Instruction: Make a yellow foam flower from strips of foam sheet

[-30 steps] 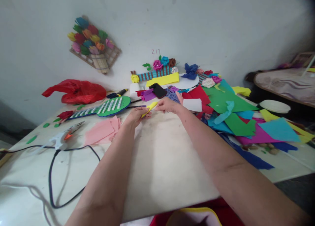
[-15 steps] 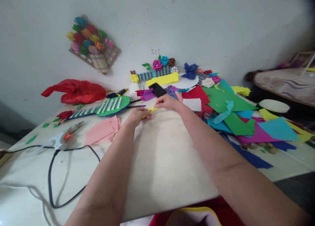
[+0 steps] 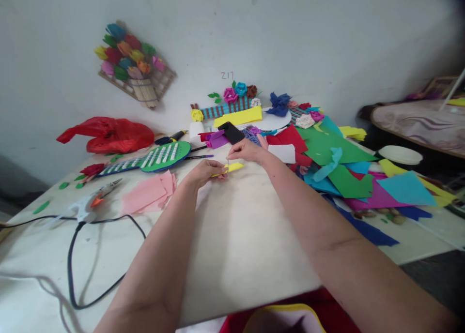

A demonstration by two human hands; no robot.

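Note:
My left hand [image 3: 209, 171] is closed on a small yellow paper strip [image 3: 234, 167], whose free end sticks out to the right. Just above it, my right hand [image 3: 244, 151] pinches a thin pale strand [image 3: 228, 165] that hangs straight down to the strip; whether it is thread or wire I cannot make out. Both hands are over the far middle of the table, close together. Pink paper sheets [image 3: 150, 192] lie left of my left forearm. A black phone [image 3: 232, 132] sits just behind my right hand.
At the left are a hot glue gun [image 3: 87, 207] with its black cord, a green guitar-shaped craft [image 3: 165, 156] and a red plastic bag [image 3: 109, 134]. Coloured paper sheets [image 3: 334, 146] pile up on the right. Paper flowers [image 3: 229, 95] stand by the wall.
The yellow strip now sticks out further to the right of my left hand. The thin strand has swung from slanted to upright. My view has shifted slightly.

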